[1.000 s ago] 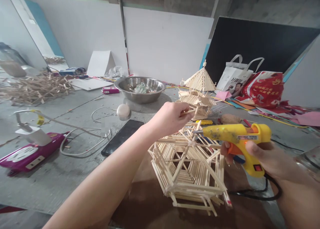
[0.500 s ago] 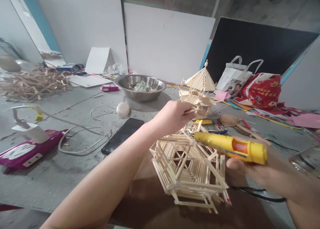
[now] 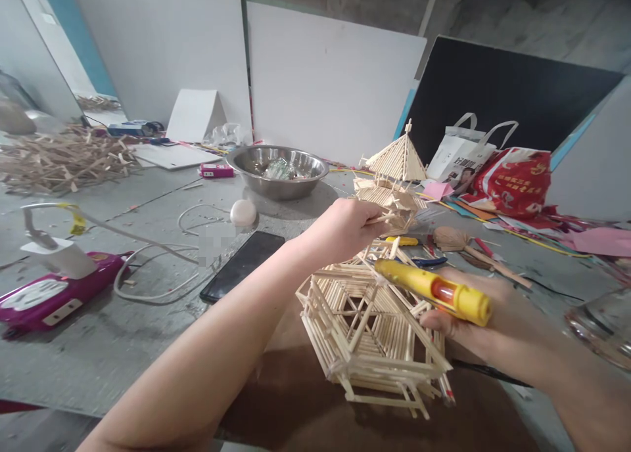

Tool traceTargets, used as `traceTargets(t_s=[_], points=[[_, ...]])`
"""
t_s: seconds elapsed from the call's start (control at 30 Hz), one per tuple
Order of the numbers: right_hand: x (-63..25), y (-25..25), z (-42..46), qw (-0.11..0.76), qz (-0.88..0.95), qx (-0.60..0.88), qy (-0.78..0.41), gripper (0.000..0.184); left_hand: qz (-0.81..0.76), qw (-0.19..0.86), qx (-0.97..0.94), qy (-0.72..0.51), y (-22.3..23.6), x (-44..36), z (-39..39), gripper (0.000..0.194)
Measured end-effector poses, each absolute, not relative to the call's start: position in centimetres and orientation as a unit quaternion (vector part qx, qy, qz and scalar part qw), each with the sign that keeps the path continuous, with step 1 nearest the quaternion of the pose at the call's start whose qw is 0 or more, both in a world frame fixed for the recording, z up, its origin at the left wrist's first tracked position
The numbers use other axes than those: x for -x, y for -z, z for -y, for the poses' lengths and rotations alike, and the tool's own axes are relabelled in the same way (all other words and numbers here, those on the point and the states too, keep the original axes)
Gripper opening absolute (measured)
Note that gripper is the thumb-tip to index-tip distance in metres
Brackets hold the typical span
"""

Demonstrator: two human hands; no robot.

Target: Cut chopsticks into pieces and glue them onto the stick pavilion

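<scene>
A hexagonal frame of wooden sticks (image 3: 367, 334) stands in front of me on a brown surface. My left hand (image 3: 345, 228) is closed in a pinch on a short wooden stick (image 3: 382, 219) just above the frame. My right hand (image 3: 488, 317) grips a yellow hot glue gun (image 3: 434, 291), whose nozzle touches the top of the frame. A black cord (image 3: 488, 372) runs off to the right below that hand.
A finished stick pagoda (image 3: 397, 176) stands behind the frame. On the grey floor lie a black phone (image 3: 244, 265), a steel bowl (image 3: 277, 171), a magenta power strip (image 3: 54, 291) with white cables, a pile of sticks (image 3: 64, 159), and bags (image 3: 513, 176) at right.
My right hand has tilted and lowered the glue gun, bringing its nozzle down onto the frame's top. My left hand has stayed in nearly the same place with its stick.
</scene>
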State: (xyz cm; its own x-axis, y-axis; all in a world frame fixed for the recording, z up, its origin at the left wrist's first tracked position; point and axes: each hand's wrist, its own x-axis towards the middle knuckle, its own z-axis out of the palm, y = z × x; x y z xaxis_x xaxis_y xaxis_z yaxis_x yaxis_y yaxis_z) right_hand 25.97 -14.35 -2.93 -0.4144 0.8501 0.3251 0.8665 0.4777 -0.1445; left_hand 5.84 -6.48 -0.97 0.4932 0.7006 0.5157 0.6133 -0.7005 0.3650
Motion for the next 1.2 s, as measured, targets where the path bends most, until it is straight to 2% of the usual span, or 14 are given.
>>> traceTargets(t_s=[0.1, 0.17, 0.57, 1.2], points=[[-25.7, 3.0, 14.1, 0.13, 0.856, 0.5, -0.011, 0.03, -0.379, 0.08, -0.865, -0.319, 0.8, -5.8, 6.7, 0.028], [-25.6, 3.2, 14.0, 0.124, 0.86, 0.494, 0.01, 0.03, -0.379, 0.084, -0.865, -0.319, 0.7, -5.8, 6.8, 0.029], [-24.8, 3.2, 14.6, 0.152, 0.872, 0.447, 0.132, 0.023, -0.357, 0.083, -0.866, -0.34, 1.0, -6.0, 6.6, 0.033], [-24.1, 3.0, 15.1, 0.12, 0.885, 0.42, 0.161, 0.017, -0.361, 0.087, -0.866, -0.336, 0.9, -5.9, 6.5, 0.034]])
